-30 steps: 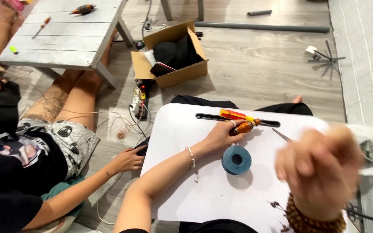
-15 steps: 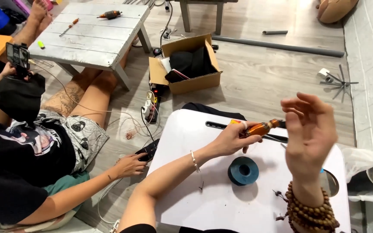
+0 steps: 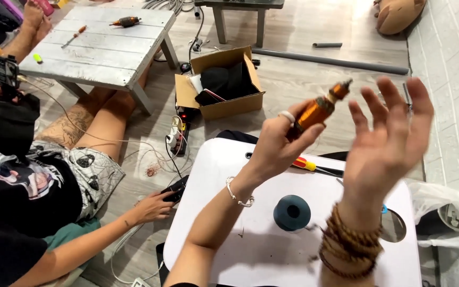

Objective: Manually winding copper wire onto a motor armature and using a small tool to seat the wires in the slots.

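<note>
The left hand is raised above the white desk, its grip pinching an orange, copper-wound motor armature by the lower end, thumb and fingers pressed around it so that the shaft tilts up and away toward the right. Just right of that grip, with a narrow gap of open air between, the right hand is lifted with its palm turned toward the armature and its fingers spread wide, holding nothing; beaded bracelets ring its wrist. Directly below the grip, on the desk, lies a red and yellow screwdriver close to the far edge, and nearer the person, under the space between the two hands, a dark blue spool stands alone with bare white surface around it. A round hole sits near the desk's right edge, below the right hand. Beyond the desk's far edge, up and left of the grip, an open cardboard box rests on the wooden floor beside a power strip. Far left of the grip another person sits on the floor, one hand touching a dark object at the desk's left edge, with a grey slatted table behind them.
</note>
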